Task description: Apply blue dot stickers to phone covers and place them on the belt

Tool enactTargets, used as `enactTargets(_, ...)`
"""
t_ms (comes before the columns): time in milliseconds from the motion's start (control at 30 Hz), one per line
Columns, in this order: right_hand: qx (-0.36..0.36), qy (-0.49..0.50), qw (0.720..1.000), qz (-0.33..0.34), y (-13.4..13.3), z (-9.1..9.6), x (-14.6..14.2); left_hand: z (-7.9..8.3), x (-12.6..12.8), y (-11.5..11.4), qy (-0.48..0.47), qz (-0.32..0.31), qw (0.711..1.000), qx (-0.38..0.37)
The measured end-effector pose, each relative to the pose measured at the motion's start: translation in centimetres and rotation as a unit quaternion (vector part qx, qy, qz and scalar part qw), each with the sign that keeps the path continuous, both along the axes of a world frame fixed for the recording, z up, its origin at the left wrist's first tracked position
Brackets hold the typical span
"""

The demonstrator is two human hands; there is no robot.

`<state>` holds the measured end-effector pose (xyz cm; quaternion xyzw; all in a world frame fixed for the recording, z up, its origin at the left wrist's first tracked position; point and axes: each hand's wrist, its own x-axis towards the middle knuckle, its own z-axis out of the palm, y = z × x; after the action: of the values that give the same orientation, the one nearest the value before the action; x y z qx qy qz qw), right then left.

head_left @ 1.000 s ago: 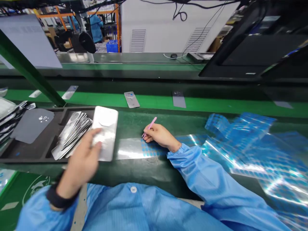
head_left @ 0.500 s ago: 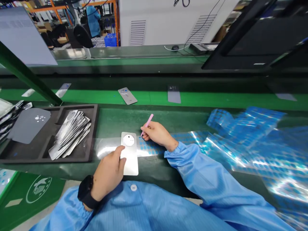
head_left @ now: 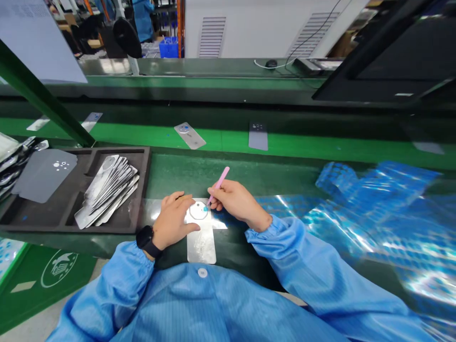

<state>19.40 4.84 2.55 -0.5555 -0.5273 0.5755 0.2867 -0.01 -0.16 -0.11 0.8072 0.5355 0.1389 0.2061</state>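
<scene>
A pale phone back cover (head_left: 201,244) lies flat on the green table in front of me, its round camera area toward the top. My left hand (head_left: 174,216) holds its upper left side, thumb on the surface and fingers at the top edge. In my right hand (head_left: 231,199) is a pair of pink tweezers (head_left: 223,178), pinched between thumb and fingers and pointing down at the camera area. A small blue sticker (head_left: 205,208) shows at the tip. Clear film (head_left: 220,223) runs under the cover, its blue-dotted part stretching right beyond my right hand.
A dark tray (head_left: 141,190) on the left holds a fanned stack of covers (head_left: 109,192) and grey sheets (head_left: 46,173). Crumpled blue sticker film (head_left: 377,204) spreads at right. More covers lie on the green strip behind, one silvery (head_left: 190,136), one grey (head_left: 258,137). A monitor (head_left: 395,57) leans in at upper right.
My right hand has brought the tweezers from the sticker film to the cover's camera area, where a blue sticker now shows. My left hand has moved up along the cover. The view has shifted slightly.
</scene>
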Motion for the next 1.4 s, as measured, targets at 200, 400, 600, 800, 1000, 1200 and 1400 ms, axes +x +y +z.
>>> enactTargets(200,-0.021,-0.041,0.999,0.002,0.01,-1.08,-0.71,-0.09,-0.06,-0.30,-0.013,-0.017,1.000,0.007)
enactTargets(400,-0.026,-0.057,0.998,-0.011,0.00,-0.77,-0.57,-0.22,-0.02,-0.36,-0.017,-0.024,0.999,0.020)
enactTargets(600,-0.029,-0.072,0.997,-0.003,-0.04,-0.54,-0.69,-0.18,-0.01,-0.42,-0.017,-0.026,0.999,0.028)
enactTargets(800,-0.027,-0.049,0.998,-0.001,0.06,-0.96,-0.45,-0.25,-0.06,-0.47,-0.013,-0.030,0.999,0.030)
enactTargets(1000,-0.033,-0.055,0.998,0.012,0.12,-0.93,-0.44,-0.26,-0.07,-0.51,-0.014,-0.030,0.999,0.034)
enactTargets(1200,-0.023,-0.068,0.997,0.016,0.20,-1.04,-0.38,-0.28,-0.09,-0.55,-0.009,-0.031,0.999,0.035)
enactTargets(1400,-0.036,-0.070,0.997,0.013,0.11,-0.56,-0.64,-0.37,-0.10,-0.54,-0.005,-0.036,0.998,0.044)
